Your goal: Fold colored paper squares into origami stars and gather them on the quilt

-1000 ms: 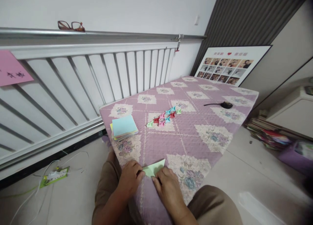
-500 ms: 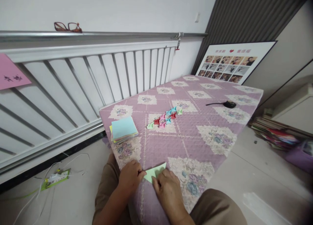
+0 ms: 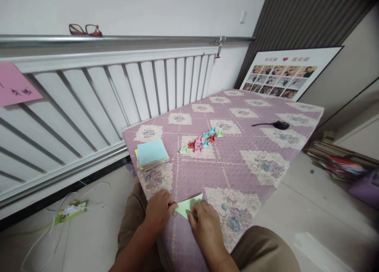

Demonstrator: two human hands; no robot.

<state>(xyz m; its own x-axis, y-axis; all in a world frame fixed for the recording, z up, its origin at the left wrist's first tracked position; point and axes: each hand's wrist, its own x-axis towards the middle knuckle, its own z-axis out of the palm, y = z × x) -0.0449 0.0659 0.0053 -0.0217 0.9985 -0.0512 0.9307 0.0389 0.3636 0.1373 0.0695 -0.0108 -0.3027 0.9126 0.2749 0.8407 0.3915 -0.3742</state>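
A pale green sheet of paper, folded into a triangle, lies at the near end of the cloth-covered table. My left hand pinches its left corner between thumb and curled fingers. On the paper's right side, my right hand presses down with fingers bent, covering part of that side. Beyond the hands sits a cluster of small folded paper pieces in pink, red, blue and green. To the left is a stack of coloured square paper, a light blue sheet on top.
The purple floral tablecloth covers the table. A black corded object lies toward the far right. Along the left runs a white radiator, with eyeglasses on the pipe above. A power strip with cables is on the floor.
The view has shifted slightly, so everything sits a little further right. Both hands stay on the green paper; the right fingers have moved slightly along its edge.
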